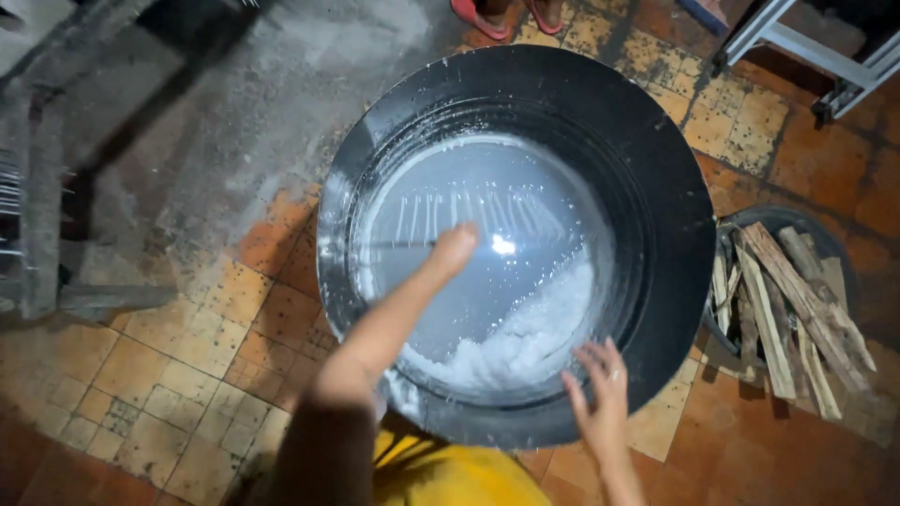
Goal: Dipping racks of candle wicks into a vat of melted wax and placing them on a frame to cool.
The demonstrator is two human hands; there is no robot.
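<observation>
A large black round pan [656, 187] stands on the tiled floor, its inside coated with a thin whitish liquid and a heap of white lumpy paste [525, 342] at the near side. My left hand [453, 249] reaches into the middle of the pan, fingers closed around a thin flat blade or scraper [398, 245] that lies across the wet surface. Parallel scrape marks show above it. My right hand [596, 394] hovers over the pan's near rim with fingers spread, holding nothing. A ring sits on one finger.
A dark round basin [834, 245] holding several split sticks of firewood [797, 309] stands right of the pan. Metal frame legs [797, 47] are at the top right. A person's sandalled feet [506, 14] show at the top. Dark grating fills the left edge.
</observation>
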